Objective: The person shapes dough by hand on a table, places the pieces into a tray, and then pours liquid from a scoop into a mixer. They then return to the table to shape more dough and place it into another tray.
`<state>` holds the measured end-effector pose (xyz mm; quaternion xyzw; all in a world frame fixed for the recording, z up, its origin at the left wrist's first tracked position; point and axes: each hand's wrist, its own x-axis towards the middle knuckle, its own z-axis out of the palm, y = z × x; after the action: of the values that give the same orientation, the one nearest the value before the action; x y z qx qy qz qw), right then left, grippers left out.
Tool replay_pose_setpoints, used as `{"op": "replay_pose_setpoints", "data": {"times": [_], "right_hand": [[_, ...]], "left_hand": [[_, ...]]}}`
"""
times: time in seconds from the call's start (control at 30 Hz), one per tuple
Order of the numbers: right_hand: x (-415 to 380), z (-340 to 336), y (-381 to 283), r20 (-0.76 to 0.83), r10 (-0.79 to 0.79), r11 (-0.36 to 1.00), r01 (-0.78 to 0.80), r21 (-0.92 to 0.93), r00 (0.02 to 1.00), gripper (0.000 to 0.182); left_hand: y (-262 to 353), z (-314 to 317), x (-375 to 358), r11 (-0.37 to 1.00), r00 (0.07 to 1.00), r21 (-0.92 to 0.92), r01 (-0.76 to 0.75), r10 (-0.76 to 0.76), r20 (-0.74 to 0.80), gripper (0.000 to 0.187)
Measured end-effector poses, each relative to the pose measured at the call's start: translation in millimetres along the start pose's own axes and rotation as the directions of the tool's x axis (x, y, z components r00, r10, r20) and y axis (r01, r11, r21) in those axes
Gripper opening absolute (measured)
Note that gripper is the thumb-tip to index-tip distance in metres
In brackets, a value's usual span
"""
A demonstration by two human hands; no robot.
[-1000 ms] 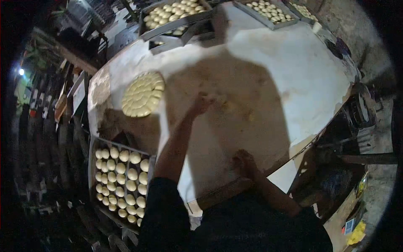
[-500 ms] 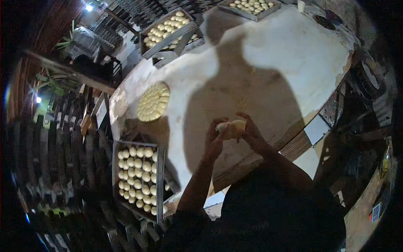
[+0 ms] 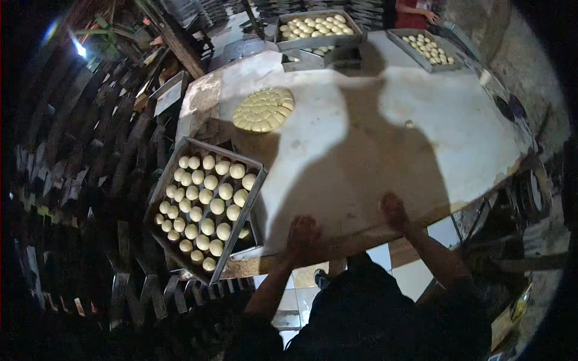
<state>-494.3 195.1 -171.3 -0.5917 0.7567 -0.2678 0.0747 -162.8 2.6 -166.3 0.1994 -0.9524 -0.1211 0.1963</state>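
Note:
My left hand [image 3: 304,231] is low over the table near its front edge, dark and slightly blurred, with its fingers curled downward. To its right, my right hand [image 3: 394,210] is also curled down against the table surface. Whatever lies under either palm is hidden. A large metal tray [image 3: 242,207] holding several rows of round dough balls [image 3: 217,206] stands left of my left hand. Farther back on the table rests a flat round of dough [image 3: 264,110] marked into many pieces. One small dough piece [image 3: 409,124] lies beyond my right hand.
Trays [image 3: 319,42] of dough balls are stacked at the table's [image 3: 457,114] far edge. Another tray [image 3: 426,50] sits to their right, near another person's arm [image 3: 415,10]. A small cup [image 3: 485,77] stands at the right edge.
My hands, together around pale dough before, are now apart and lower at the table. The view has turned, and the other person's arm has come into sight.

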Motion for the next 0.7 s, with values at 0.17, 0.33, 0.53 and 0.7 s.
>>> {"op": "replay_pose_setpoints", "data": {"times": [0.17, 0.33, 0.53, 0.7], "right_hand": [[55.3, -34.3, -2.2, 0.158, -0.215, 0.949, 0.244, -0.197, 0.964, 0.033], [85.4, 36.5, -43.6, 0.143, 0.018, 1.0, -0.015, -0.019, 0.99, 0.042], [59.3, -18.7, -5.3, 0.452, -0.313, 0.949, 0.293, 0.117, 0.835, 0.031], [155.6, -7.0, -12.2, 0.309, -0.052, 0.997, 0.066, -0.034, 0.95, 0.036]], "left_hand": [[-7.1, -62.8, 70.3, 0.954, 0.955, -0.137, 0.267, -0.281, -0.096, 0.019], [27.8, 13.8, 141.4, 0.936, 0.919, -0.145, 0.322, -0.345, -0.191, 0.022], [25.9, 55.0, 2.8, 0.992, 0.991, 0.113, 0.048, -0.062, 0.122, 0.031], [-51.8, 30.0, 66.5, 0.43, 0.694, -0.758, 0.491, -0.718, 0.042, 0.024]]}}
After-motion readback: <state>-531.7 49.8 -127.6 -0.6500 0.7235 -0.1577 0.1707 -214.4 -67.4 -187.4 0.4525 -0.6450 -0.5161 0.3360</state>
